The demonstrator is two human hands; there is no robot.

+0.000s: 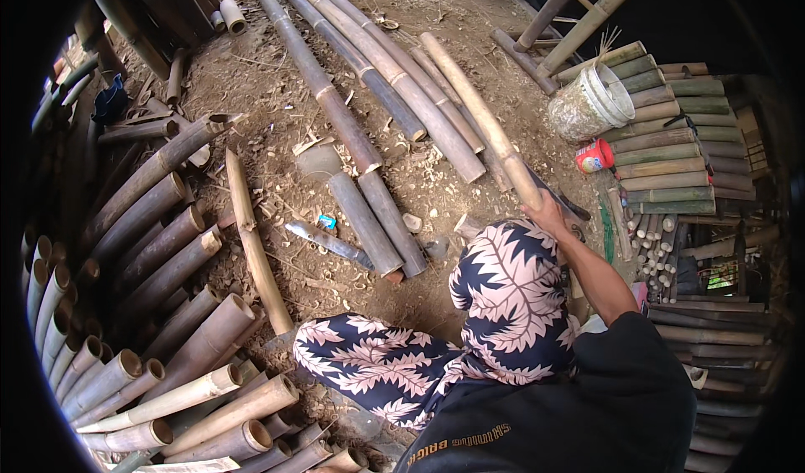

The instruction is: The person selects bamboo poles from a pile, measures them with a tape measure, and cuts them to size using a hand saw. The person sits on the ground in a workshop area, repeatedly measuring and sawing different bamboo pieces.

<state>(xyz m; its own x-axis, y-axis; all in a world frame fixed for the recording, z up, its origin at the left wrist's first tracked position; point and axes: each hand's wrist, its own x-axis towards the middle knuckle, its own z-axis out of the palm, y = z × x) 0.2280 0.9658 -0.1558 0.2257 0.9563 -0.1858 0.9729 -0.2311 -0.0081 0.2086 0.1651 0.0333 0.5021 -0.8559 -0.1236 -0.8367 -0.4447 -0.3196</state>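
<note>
My right hand (549, 215) is closed around the near end of a long, pale bamboo pole (480, 108), beside my right knee. The pole slants away to the far left, its far end next to other poles on the ground. A dark, narrow thing (572, 206) shows just right of the hand; I cannot make out what it is. My left hand is out of view. Two short, grey bamboo pieces (365, 226) lie in front of my legs. To their left is a split bamboo strip (329, 242), close to a small blue wrapper (326, 221).
Several long bamboo poles (344, 62) stretch across the dirt ahead. Cut bamboo is heaped at the left (180, 314) and stacked at the right (662, 158). A dirty white bucket (591, 104) and a red container (594, 156) stand by the right stack. Shavings litter the ground.
</note>
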